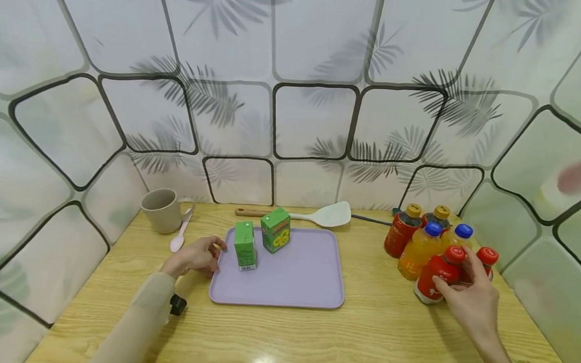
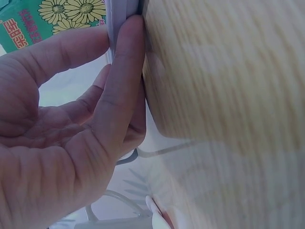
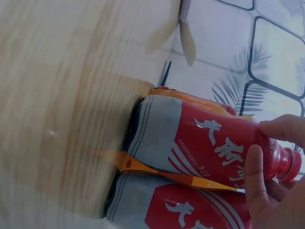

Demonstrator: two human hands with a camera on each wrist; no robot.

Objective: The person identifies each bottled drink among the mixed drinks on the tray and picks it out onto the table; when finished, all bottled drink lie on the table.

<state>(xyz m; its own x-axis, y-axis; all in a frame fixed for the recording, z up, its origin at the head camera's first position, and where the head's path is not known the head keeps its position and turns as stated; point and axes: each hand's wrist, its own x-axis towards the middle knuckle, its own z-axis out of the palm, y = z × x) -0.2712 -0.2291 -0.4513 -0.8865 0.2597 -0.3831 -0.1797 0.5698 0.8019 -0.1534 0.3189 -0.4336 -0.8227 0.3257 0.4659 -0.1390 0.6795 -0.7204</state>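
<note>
A lilac tray lies on the wooden table. My left hand pinches its left edge, and the tray's rim shows between the fingers in the left wrist view. Two green drink cartons stand on the tray: one carton near the left side, the other carton at the back. At the right, my right hand grips a red-capped bottle near its top. In the right wrist view, thumb and fingers are round the upper part of this red-labelled bottle. A similar red-capped bottle stands beside it.
Behind the gripped bottle stand orange drink bottles with blue caps and dark bottles with orange caps. A white spatula lies along the back. To the left are a grey mug and a pale spoon.
</note>
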